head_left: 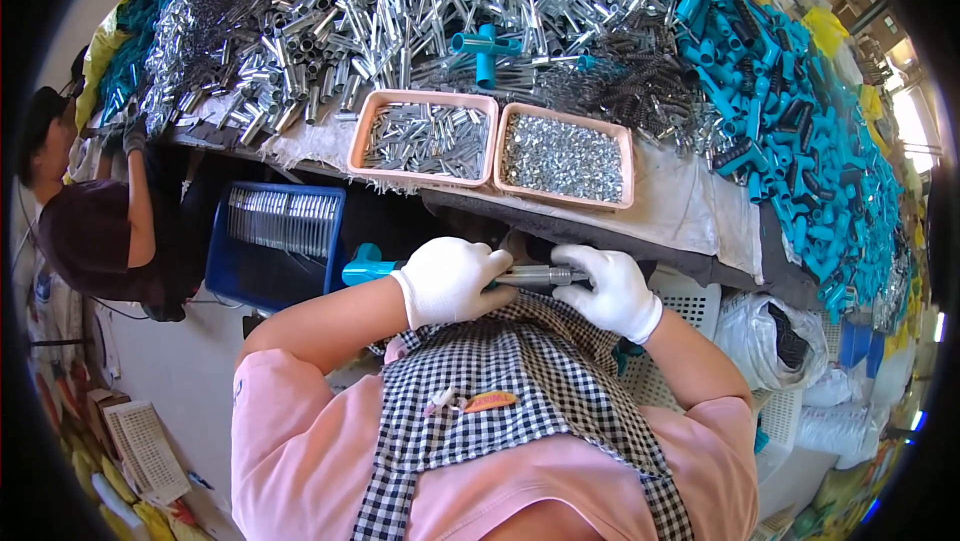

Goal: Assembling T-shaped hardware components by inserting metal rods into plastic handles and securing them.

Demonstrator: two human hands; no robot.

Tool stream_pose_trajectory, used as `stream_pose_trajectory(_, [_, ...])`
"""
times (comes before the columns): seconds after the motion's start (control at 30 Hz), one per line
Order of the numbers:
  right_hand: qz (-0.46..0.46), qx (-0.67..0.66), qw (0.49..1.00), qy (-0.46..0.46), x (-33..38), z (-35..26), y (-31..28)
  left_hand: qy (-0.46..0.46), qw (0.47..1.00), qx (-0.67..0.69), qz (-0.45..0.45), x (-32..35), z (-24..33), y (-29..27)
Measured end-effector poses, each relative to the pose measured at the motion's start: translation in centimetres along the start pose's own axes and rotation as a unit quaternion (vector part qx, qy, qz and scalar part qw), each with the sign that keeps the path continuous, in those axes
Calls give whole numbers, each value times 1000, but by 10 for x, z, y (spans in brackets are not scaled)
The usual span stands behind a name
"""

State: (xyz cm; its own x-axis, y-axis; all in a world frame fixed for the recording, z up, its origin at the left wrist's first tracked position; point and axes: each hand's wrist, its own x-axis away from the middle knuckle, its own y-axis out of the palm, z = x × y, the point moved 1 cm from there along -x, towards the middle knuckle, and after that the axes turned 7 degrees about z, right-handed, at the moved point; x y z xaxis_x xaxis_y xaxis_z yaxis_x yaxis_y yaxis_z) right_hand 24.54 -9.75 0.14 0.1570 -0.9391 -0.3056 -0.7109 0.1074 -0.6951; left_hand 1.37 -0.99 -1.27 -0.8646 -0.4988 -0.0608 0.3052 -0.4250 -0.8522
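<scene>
Both my hands wear white gloves and meet in front of my checked apron. My left hand [447,279] is wrapped round a teal plastic tool handle [368,267], whose wider end sticks out on the left. From its right side runs a silvery metal tube [538,276], lying nearly level. My right hand [612,291] pinches the right end of this tube between thumb and fingers; its tip is hidden by the glove. Just beyond the hands, at the table's edge, sit a pink tray of small metal pins [493,141] and a pink tray of tiny metal pieces [630,166].
Heaped metal tubes [400,16] cover the table's far side, with dark springs [640,81] beside them. Teal handles [780,131] pile up at right. A blue crate [222,281] of metal rods stands left of my hands. Another person [90,241] works at far left.
</scene>
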Motion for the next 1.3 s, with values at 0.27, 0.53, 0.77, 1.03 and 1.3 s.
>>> stream_pose_trajectory(0.27, [-48, 76, 994, -58, -2, -5, 1, -7, 1000, -8, -5, 2, 2, -6])
stream_pose_trajectory(0.53, [-211, -304, 815, 446, -6, 9, 20, 56, 987, -147, 44, 7, 1, 6])
stream_pose_trajectory(0.77, [-114, -418, 819, 376, -12, 9, 23, 10, 973, -55, 225, 14, -8, -17])
stream_pose_trajectory(1.03, [-114, -91, 987, 62, -19, -7, 8, -380, 264, 798, 388, 12, -30, 34])
stream_pose_trajectory(1.3, [75, -476, 588, 649, 44, 130, 129, -383, 239, 891, -52, -99, -120, 325])
